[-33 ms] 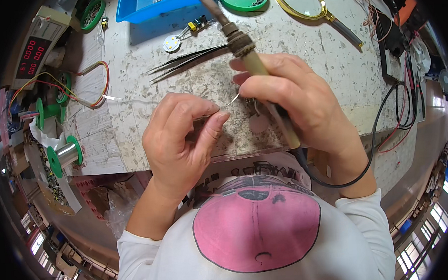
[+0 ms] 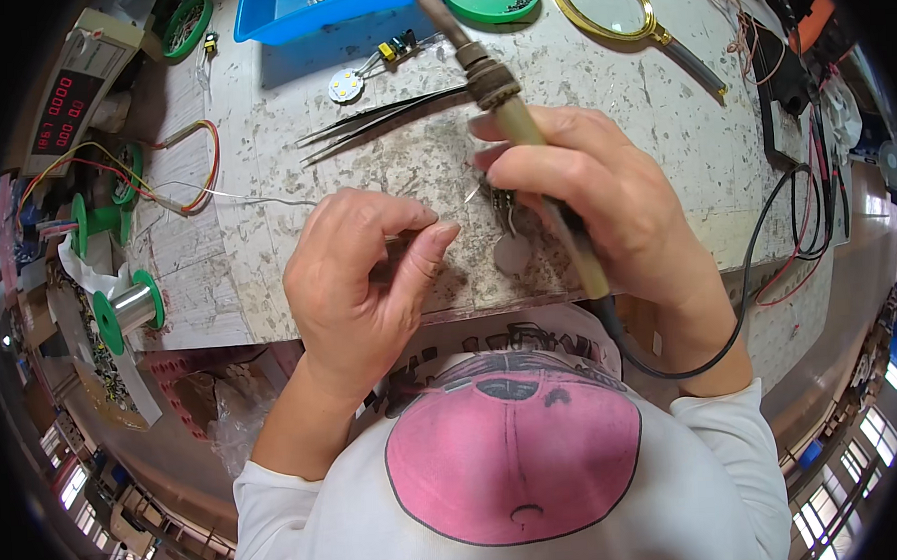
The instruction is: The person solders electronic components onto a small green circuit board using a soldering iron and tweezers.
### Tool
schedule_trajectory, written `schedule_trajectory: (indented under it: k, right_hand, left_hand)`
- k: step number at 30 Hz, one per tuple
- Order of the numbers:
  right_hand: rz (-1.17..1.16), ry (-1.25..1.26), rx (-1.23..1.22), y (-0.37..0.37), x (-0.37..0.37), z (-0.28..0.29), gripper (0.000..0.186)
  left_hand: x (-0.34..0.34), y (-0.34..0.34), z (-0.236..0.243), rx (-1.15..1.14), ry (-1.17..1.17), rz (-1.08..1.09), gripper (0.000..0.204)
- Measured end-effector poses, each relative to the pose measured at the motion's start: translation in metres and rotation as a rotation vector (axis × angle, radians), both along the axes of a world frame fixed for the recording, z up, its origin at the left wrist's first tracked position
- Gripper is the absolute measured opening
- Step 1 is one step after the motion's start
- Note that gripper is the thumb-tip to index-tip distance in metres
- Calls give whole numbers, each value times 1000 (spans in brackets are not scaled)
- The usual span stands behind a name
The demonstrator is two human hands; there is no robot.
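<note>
My right hand (image 2: 621, 207) grips a soldering iron (image 2: 518, 123) by its handle, its metal tip pointing up and away. A short silvery wire end (image 2: 472, 193) shows by the right fingertips. My left hand (image 2: 353, 259) is closed, thumb against forefinger. A thin solder wire (image 2: 260, 199) runs in behind it from the left; its end at the fingertips cannot be made out. On the table between the hands lies a round grey disc (image 2: 513, 254) with wires leading to a small part partly hidden by the right hand. Dark tweezers (image 2: 382, 121) lie beyond.
A round white LED board (image 2: 345, 85) with a small circuit lies near a blue bin (image 2: 332, 23). A green dish (image 2: 491, 0) and magnifying glass (image 2: 612, 13) stand at the back. Left are a solder spool (image 2: 129, 309) and a meter (image 2: 72, 96). The iron's cord (image 2: 737, 342) loops right.
The silvery wire that bridged both hands' fingertips no longer spans the gap. My right hand and the iron have shifted slightly, showing more of the disc and its wires.
</note>
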State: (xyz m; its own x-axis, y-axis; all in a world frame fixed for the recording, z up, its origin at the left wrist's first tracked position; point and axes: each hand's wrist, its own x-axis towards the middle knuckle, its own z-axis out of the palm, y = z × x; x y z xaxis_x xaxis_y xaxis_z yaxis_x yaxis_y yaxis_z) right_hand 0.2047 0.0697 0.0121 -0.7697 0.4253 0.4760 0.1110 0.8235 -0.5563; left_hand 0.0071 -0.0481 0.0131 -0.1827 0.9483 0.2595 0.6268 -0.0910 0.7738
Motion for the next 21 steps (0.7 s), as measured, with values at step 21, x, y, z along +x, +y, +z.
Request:
schedule_trajectory:
  k: [21]
  right_hand:
    - [-62,40,56,-1,-6,-10,40]
  left_hand:
    - [10,4,-11,199,195,-97,18]
